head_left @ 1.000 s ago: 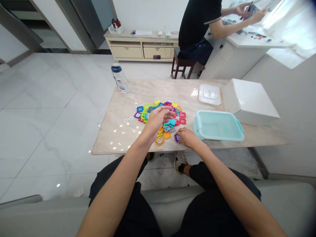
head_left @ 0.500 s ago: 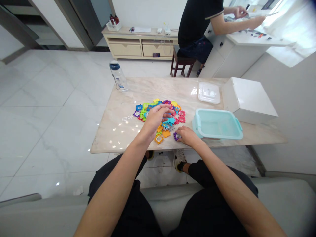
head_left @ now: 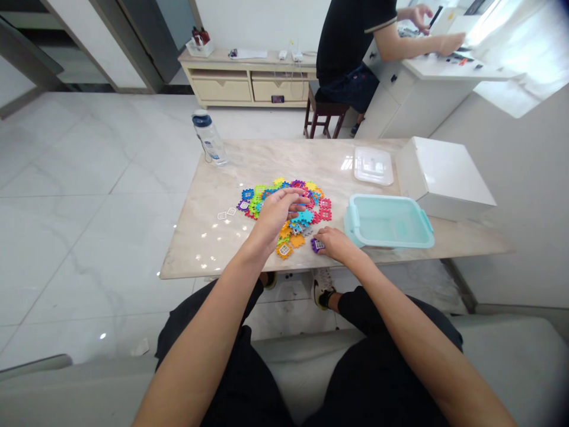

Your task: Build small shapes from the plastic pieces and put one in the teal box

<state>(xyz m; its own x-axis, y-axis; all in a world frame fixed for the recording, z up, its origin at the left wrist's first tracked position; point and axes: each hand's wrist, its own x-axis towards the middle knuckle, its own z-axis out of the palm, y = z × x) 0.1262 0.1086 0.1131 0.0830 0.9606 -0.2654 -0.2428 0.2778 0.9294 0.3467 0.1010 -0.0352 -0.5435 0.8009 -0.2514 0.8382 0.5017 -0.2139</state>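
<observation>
Colourful plastic interlocking tiles with toothed edges lie in a heap (head_left: 304, 217) on the marble-look table (head_left: 195, 249). Over this heap hovers my left hand (head_left: 278, 214), its fingers slightly apart and nothing seen in them. My right hand (head_left: 334, 242) grips a purple tile (head_left: 316, 245) with a white lattice window at the table's near side. Between the hands, close to the near edge, is an orange tile (head_left: 284, 249) with a similar white window. Part of the heap is hidden beneath my left hand.
A pale turquoise bin (head_left: 391, 244) stands right of the heap, with a clear lid (head_left: 373, 166) and white box (head_left: 444, 172) behind it. Loose white window pieces (head_left: 222, 216) lie left. A water bottle (head_left: 213, 142) stands at the far left corner. Another person (head_left: 344, 41) sits beyond.
The view has shifted slightly. My hands stay in nearly the same places over the heap and on the purple tile. The other person's hands have moved.
</observation>
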